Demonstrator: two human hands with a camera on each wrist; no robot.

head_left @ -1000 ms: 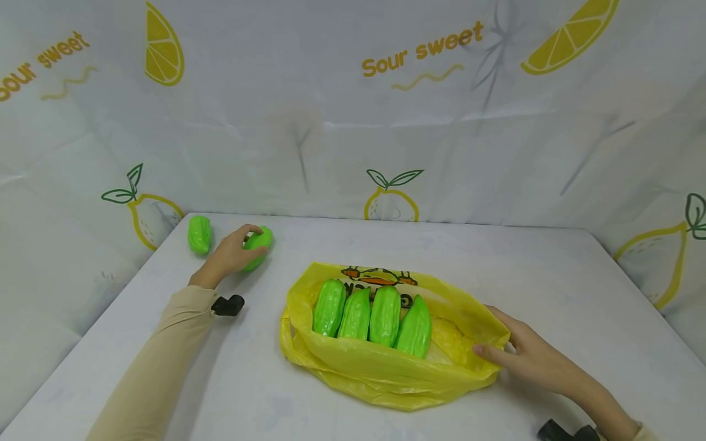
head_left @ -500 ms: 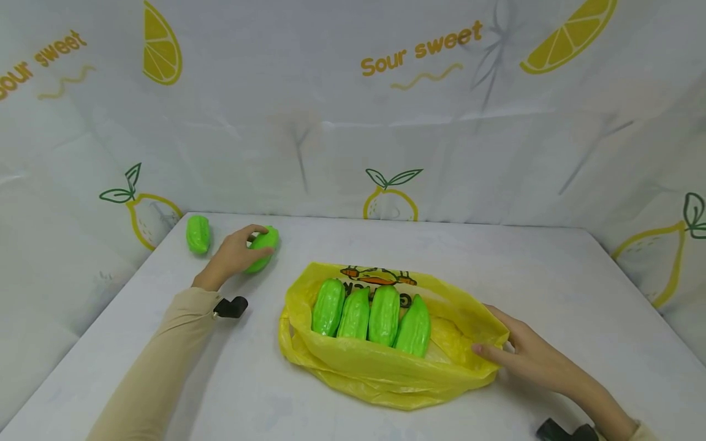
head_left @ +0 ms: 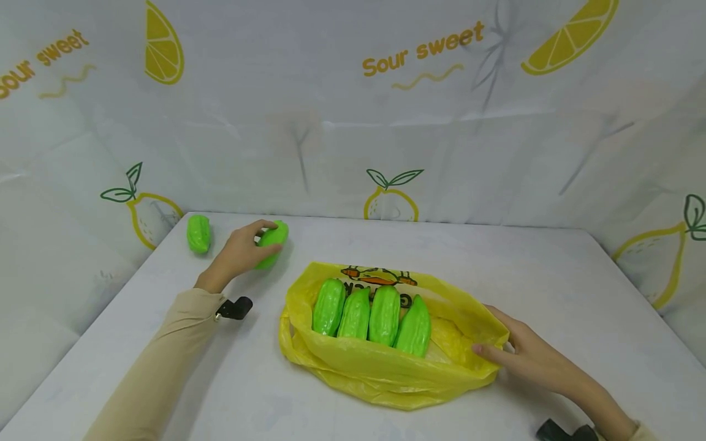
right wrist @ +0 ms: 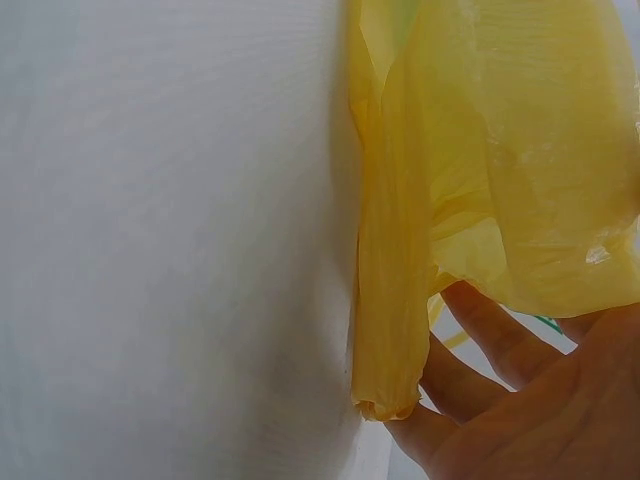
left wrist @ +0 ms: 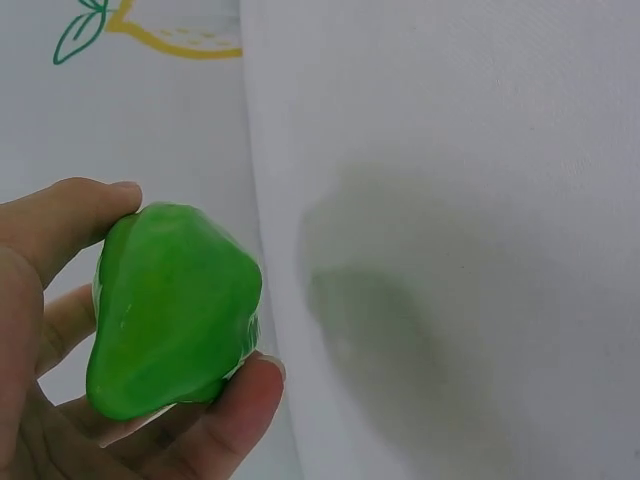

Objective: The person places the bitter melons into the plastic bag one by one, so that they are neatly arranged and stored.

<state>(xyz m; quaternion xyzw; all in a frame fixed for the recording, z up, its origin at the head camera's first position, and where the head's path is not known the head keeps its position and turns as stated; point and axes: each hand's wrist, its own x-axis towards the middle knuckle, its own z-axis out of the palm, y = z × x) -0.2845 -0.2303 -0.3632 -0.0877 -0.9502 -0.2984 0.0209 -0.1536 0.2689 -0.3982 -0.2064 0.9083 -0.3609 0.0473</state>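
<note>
My left hand (head_left: 241, 250) grips a glossy green ridged vegetable (head_left: 274, 240) between thumb and fingers at the back left of the table. In the left wrist view the green vegetable (left wrist: 175, 310) shows its blunt, angular end, and its shadow falls on the tabletop apart from it. At the centre lies a yellow plastic bag (head_left: 386, 373), its mouth spread wide. Several like green vegetables (head_left: 384, 315) lie side by side inside. My right hand (head_left: 532, 355) holds the bag's right edge, thumb at the mouth and fingers outside; the right wrist view shows fingers (right wrist: 500, 340) behind the yellow plastic (right wrist: 395, 250).
Another green vegetable (head_left: 198, 234) lies at the far left corner of the white table (head_left: 265, 392). A white cloth (head_left: 331, 135) printed with lemons hangs behind and along both sides. Black wrist cameras (head_left: 236, 308) sit by the sleeves.
My left hand has moved to the right and slightly back with the green vegetable in its grip. The right hand and the bag stay in place.
</note>
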